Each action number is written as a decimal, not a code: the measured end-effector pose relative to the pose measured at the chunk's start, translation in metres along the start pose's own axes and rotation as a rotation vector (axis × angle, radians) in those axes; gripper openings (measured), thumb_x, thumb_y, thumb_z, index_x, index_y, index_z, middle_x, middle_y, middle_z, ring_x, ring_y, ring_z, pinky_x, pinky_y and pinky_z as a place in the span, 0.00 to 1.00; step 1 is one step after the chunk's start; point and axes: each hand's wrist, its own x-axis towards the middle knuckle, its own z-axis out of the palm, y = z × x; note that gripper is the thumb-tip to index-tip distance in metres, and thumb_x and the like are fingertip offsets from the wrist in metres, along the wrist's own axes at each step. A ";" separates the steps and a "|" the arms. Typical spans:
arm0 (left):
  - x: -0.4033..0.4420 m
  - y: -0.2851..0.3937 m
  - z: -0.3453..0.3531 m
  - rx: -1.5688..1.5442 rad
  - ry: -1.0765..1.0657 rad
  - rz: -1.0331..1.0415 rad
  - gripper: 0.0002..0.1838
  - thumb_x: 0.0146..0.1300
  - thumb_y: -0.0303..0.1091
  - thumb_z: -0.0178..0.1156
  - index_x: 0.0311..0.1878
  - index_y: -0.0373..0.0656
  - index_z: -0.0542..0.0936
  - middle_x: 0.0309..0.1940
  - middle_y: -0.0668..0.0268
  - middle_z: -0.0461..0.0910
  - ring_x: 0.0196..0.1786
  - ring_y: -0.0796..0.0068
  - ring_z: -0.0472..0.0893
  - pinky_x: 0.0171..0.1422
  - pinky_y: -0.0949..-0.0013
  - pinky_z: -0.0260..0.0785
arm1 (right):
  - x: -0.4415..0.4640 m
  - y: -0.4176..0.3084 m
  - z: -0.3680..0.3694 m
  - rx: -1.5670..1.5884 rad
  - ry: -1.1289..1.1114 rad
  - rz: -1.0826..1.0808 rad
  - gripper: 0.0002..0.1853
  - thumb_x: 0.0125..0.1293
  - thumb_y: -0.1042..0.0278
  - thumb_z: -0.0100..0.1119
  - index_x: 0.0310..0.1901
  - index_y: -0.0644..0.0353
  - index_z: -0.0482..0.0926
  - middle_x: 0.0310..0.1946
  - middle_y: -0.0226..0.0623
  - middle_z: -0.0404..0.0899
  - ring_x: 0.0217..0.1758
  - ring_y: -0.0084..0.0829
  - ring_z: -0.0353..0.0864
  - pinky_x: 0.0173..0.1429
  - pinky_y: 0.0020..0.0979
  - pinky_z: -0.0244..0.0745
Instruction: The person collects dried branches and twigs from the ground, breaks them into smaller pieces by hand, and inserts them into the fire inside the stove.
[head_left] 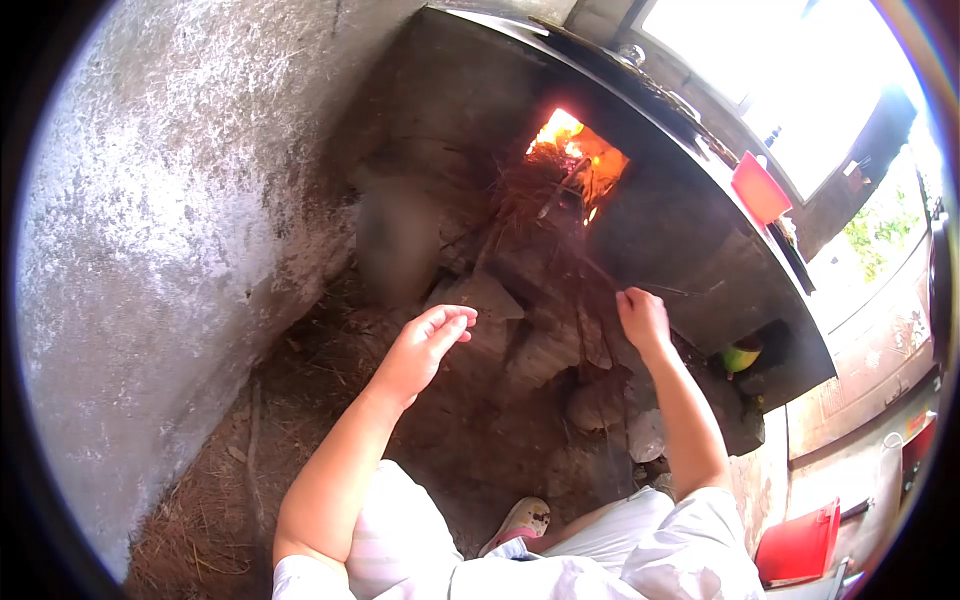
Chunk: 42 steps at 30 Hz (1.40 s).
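Observation:
A fire (580, 150) burns in the square opening of a dark stove (690, 210), with dry brush (530, 195) and sticks jutting out of it. My left hand (420, 350) hovers over the floor left of the brush, its fingers loosely curled and slightly apart, with nothing visible in them. To the right, in front of the stove face, my right hand (643, 318) is closed beside thin dark twigs; what it holds, if anything, is too small to make out.
A rough wall (170, 220) rises on the left. Straw (200, 520) and stones (600, 400) lie on the floor. A red bowl (760, 188) sits on the stove's edge, a green-yellow object (741, 355) in a lower opening, and a red bucket (798, 545) at lower right.

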 end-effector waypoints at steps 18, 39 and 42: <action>0.004 -0.011 0.003 0.033 -0.058 -0.038 0.15 0.68 0.41 0.49 0.51 0.44 0.76 0.47 0.70 0.77 0.48 0.79 0.74 0.57 0.71 0.61 | -0.101 -0.059 -0.069 0.172 0.115 -0.947 0.15 0.51 0.59 0.66 0.19 0.55 0.71 0.16 0.32 0.68 0.18 0.32 0.72 0.17 0.27 0.63; -0.002 -0.005 -0.010 0.043 -0.055 -0.016 0.15 0.68 0.37 0.49 0.51 0.38 0.75 0.45 0.66 0.77 0.48 0.77 0.75 0.57 0.72 0.64 | 0.026 -0.056 0.061 0.502 -0.460 0.134 0.10 0.65 0.65 0.48 0.39 0.62 0.72 0.22 0.40 0.76 0.19 0.31 0.74 0.25 0.33 0.69; 0.001 -0.013 -0.018 0.043 -0.032 0.012 0.15 0.68 0.37 0.49 0.51 0.38 0.75 0.45 0.67 0.77 0.47 0.78 0.75 0.57 0.73 0.64 | -0.016 -0.078 0.033 1.023 -0.563 0.438 0.09 0.66 0.66 0.45 0.42 0.61 0.71 0.18 0.31 0.69 0.16 0.26 0.65 0.19 0.29 0.60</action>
